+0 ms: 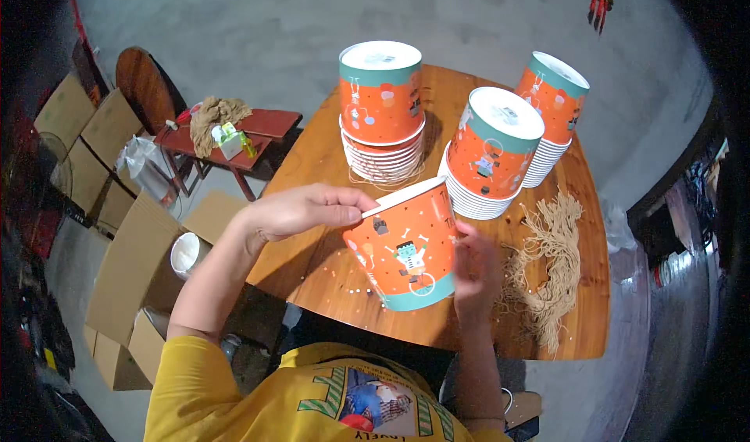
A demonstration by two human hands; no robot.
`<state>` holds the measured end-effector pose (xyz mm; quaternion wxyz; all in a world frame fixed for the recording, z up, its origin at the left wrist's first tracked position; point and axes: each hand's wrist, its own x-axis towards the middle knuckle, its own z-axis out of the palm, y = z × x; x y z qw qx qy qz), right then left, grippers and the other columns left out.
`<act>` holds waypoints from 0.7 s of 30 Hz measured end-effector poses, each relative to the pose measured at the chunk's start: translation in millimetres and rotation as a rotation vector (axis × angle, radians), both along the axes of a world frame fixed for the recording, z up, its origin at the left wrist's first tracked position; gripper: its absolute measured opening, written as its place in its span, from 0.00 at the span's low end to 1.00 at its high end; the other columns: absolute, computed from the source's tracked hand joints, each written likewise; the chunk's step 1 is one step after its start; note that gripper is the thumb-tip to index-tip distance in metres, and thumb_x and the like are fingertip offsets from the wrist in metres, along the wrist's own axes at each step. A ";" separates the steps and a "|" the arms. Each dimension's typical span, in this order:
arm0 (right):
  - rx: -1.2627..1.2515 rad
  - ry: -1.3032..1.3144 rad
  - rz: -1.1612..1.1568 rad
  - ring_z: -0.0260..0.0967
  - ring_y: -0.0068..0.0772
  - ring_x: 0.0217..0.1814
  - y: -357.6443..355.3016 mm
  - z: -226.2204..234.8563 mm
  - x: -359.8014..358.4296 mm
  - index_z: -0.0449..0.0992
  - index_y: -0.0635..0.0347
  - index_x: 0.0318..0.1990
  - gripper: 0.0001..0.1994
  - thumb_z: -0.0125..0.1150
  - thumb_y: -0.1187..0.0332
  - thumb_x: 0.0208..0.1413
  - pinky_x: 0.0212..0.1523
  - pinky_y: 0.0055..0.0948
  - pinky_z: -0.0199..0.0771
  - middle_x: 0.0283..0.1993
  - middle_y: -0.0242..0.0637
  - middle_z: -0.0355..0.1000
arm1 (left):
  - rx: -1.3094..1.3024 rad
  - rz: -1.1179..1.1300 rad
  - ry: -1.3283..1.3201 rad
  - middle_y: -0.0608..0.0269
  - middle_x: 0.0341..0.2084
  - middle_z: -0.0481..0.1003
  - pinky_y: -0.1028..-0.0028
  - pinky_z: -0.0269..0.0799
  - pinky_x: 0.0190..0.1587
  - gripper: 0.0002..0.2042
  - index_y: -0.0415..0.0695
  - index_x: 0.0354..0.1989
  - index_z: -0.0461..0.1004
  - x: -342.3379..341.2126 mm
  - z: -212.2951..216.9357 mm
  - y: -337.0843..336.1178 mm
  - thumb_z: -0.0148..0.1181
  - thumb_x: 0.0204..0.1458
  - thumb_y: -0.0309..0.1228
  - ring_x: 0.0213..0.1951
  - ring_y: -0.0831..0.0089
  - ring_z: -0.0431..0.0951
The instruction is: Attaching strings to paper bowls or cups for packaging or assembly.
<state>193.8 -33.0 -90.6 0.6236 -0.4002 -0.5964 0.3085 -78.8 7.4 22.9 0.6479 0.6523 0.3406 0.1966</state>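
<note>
An orange paper bucket (406,243) with a green band and cartoon prints is tilted in front of my body, its white-rimmed opening up. My left hand (312,209) pinches its rim on the left side, thumb and fingers closed on the edge. Beside the bucket's right wall is my right hand (475,274), smeared by motion. Its fingertips are partly hidden, so I cannot tell whether they grip the wall. A loose bundle of beige cords (558,262) lies on the wooden table (312,266), to the right of my right hand.
Upside-down bucket stacks stand across the table: one at back left (380,102), one in the middle (492,149) and one at back right (553,98). Cord loops around the left stack's base. Cardboard boxes (129,286) and a red bench (266,123) stand to the left.
</note>
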 end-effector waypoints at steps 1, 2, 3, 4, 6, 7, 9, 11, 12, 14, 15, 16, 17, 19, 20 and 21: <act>0.091 -0.087 -0.043 0.69 0.35 0.50 3.8 -3.2 2.7 0.70 0.65 0.43 0.07 0.50 0.77 0.57 0.51 0.30 0.67 0.50 0.46 0.70 | -0.015 0.015 -0.032 0.72 0.44 0.72 0.80 0.61 0.53 0.14 0.41 0.52 0.69 -2.5 -5.6 -1.8 0.49 0.62 0.33 0.47 0.84 0.68; 0.183 -0.174 -0.087 0.70 0.36 0.46 5.8 -4.4 3.6 0.71 0.63 0.43 0.09 0.50 0.71 0.58 0.48 0.30 0.68 0.47 0.46 0.72 | -0.030 0.029 -0.064 0.72 0.43 0.72 0.80 0.61 0.53 0.13 0.41 0.51 0.70 -3.8 -8.4 -3.4 0.49 0.62 0.33 0.47 0.84 0.68; 0.184 -0.175 -0.086 0.70 0.36 0.46 4.8 -4.1 3.3 0.71 0.63 0.43 0.09 0.50 0.71 0.58 0.48 0.30 0.68 0.47 0.46 0.72 | -0.030 0.030 -0.065 0.72 0.43 0.72 0.80 0.61 0.53 0.13 0.41 0.51 0.70 -2.6 -8.9 -4.3 0.49 0.62 0.33 0.47 0.84 0.68; 0.140 -0.074 -0.035 0.69 0.36 0.49 2.8 0.3 0.9 0.70 0.64 0.42 0.06 0.50 0.74 0.59 0.51 0.31 0.67 0.49 0.46 0.71 | -0.030 0.046 -0.098 0.72 0.42 0.72 0.80 0.62 0.52 0.13 0.41 0.50 0.70 -0.3 -9.3 -4.6 0.49 0.61 0.33 0.46 0.85 0.68; 0.096 0.025 0.018 0.68 0.35 0.53 0.8 8.8 -0.8 0.68 0.66 0.41 0.04 0.50 0.77 0.60 0.55 0.32 0.65 0.51 0.46 0.70 | -0.030 0.063 -0.133 0.72 0.40 0.72 0.80 0.62 0.51 0.12 0.41 0.49 0.70 0.4 -11.4 -5.0 0.49 0.61 0.33 0.45 0.85 0.68; 0.118 -0.109 -0.052 0.68 0.35 0.52 0.6 13.0 0.3 0.69 0.66 0.40 0.04 0.50 0.77 0.60 0.54 0.31 0.65 0.50 0.46 0.71 | -0.033 0.083 -0.132 0.73 0.39 0.72 0.80 0.62 0.50 0.11 0.42 0.47 0.70 0.6 -14.8 -3.6 0.50 0.61 0.33 0.44 0.85 0.68; 0.141 -0.244 -0.123 0.69 0.34 0.52 1.3 15.8 1.7 0.69 0.66 0.40 0.03 0.50 0.76 0.60 0.54 0.31 0.65 0.49 0.45 0.71 | -0.037 0.102 -0.133 0.73 0.37 0.72 0.81 0.62 0.49 0.09 0.42 0.45 0.70 1.3 -19.6 -1.3 0.50 0.61 0.33 0.43 0.86 0.68; 0.148 -0.253 -0.127 0.69 0.34 0.51 1.7 17.2 2.4 0.69 0.66 0.39 0.03 0.50 0.75 0.60 0.53 0.31 0.65 0.47 0.45 0.73 | -0.030 0.119 -0.167 0.74 0.37 0.72 0.81 0.63 0.47 0.09 0.43 0.43 0.70 2.2 -21.5 0.2 0.51 0.61 0.33 0.42 0.85 0.68; 0.149 -0.254 -0.127 0.69 0.34 0.51 2.5 16.6 3.0 0.69 0.66 0.39 0.03 0.50 0.75 0.60 0.53 0.31 0.65 0.47 0.45 0.73 | -0.030 0.119 -0.169 0.74 0.37 0.72 0.81 0.63 0.47 0.09 0.43 0.43 0.70 2.3 -22.2 0.8 0.51 0.61 0.33 0.42 0.85 0.68; 0.152 -0.218 -0.110 0.70 0.34 0.50 5.3 13.2 4.4 0.69 0.66 0.40 0.04 0.51 0.75 0.60 0.52 0.31 0.67 0.47 0.45 0.73 | -0.040 0.112 -0.192 0.74 0.36 0.72 0.81 0.63 0.47 0.08 0.43 0.43 0.70 2.8 -23.5 2.1 0.53 0.60 0.33 0.41 0.85 0.68; 0.152 -0.220 -0.110 0.70 0.34 0.50 5.6 12.6 4.5 0.69 0.66 0.40 0.04 0.51 0.75 0.60 0.52 0.31 0.67 0.47 0.45 0.73 | -0.040 0.112 -0.193 0.74 0.36 0.72 0.81 0.63 0.47 0.08 0.43 0.43 0.70 4.4 -22.3 1.1 0.53 0.60 0.33 0.41 0.85 0.68; 0.152 -0.226 -0.117 0.70 0.37 0.50 5.7 11.7 4.6 0.70 0.65 0.41 0.06 0.51 0.72 0.61 0.52 0.33 0.68 0.47 0.45 0.73 | -0.066 0.117 -0.217 0.74 0.36 0.71 0.81 0.63 0.47 0.08 0.43 0.42 0.70 7.2 -19.8 -0.8 0.53 0.60 0.33 0.41 0.85 0.68; 0.151 -0.232 -0.125 0.70 0.40 0.50 5.8 11.0 4.7 0.71 0.65 0.43 0.09 0.51 0.69 0.62 0.51 0.34 0.68 0.46 0.44 0.72 | -0.093 0.121 -0.241 0.74 0.35 0.71 0.81 0.63 0.47 0.08 0.43 0.42 0.70 9.8 -17.3 -2.3 0.53 0.60 0.33 0.40 0.85 0.68; 0.144 -0.210 -0.114 0.71 0.40 0.50 6.5 10.7 5.5 0.71 0.65 0.43 0.09 0.50 0.69 0.62 0.51 0.34 0.69 0.47 0.45 0.72 | -0.104 0.103 -0.237 0.74 0.35 0.71 0.81 0.63 0.46 0.08 0.42 0.43 0.70 13.5 -13.9 -3.8 0.53 0.60 0.32 0.40 0.85 0.68; 0.138 -0.186 -0.103 0.71 0.41 0.49 7.0 10.6 5.9 0.71 0.65 0.43 0.09 0.50 0.69 0.63 0.51 0.34 0.69 0.47 0.45 0.72 | -0.114 0.084 -0.232 0.74 0.35 0.71 0.81 0.63 0.46 0.08 0.42 0.43 0.70 15.3 -12.0 -4.8 0.53 0.60 0.32 0.40 0.85 0.68; 0.136 -0.187 -0.103 0.71 0.41 0.49 8.1 9.7 6.3 0.71 0.65 0.43 0.09 0.50 0.69 0.63 0.51 0.34 0.69 0.47 0.45 0.72 | -0.116 0.083 -0.232 0.74 0.35 0.71 0.81 0.63 0.46 0.08 0.42 0.43 0.70 17.0 -9.9 -6.0 0.53 0.60 0.32 0.40 0.85 0.68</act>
